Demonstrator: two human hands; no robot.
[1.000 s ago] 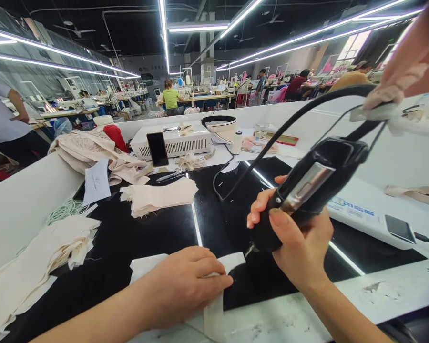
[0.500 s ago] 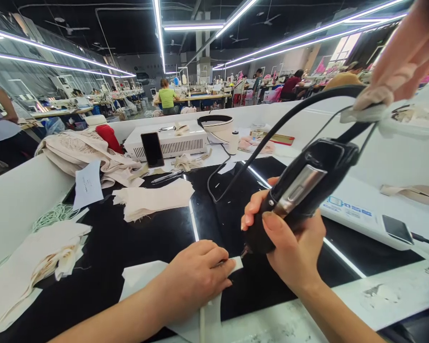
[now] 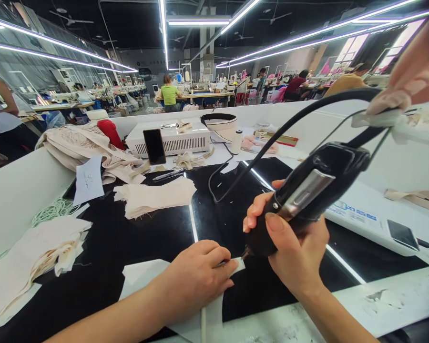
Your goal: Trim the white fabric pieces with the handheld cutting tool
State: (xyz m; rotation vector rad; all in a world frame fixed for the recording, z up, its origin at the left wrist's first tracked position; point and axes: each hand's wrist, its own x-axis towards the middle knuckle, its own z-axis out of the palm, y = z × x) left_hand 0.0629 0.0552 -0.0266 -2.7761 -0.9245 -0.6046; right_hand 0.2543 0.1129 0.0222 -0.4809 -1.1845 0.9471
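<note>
My right hand [image 3: 296, 247] is wrapped round a black corded handheld tool [image 3: 307, 186] with a metal lever along its side. The tool leans down to the left, and its thin tip is at the end of a small white strip [image 3: 240, 265]; whether it touches cannot be told. My left hand [image 3: 203, 271] rests palm down with fingers bent together, pinching this strip beside the tip. A thin dark sliver shows between its fingers, too small to name. Beneath my left hand and forearm lies a white sheet [image 3: 143, 271] on the black work surface [image 3: 157, 238].
Stacked cream fabric pieces [image 3: 155, 197] lie ahead, and more fabric [image 3: 39, 257] at left by green cord [image 3: 53, 212]. A phone [image 3: 154, 146] leans on a white vented box [image 3: 186, 138]. The tool's black cable [image 3: 264, 147] arches overhead at right, near a white device [image 3: 372, 216].
The view has shifted slightly. Both hands keep their grip, and the tool's tip now sits a little closer to the end of the white strip.
</note>
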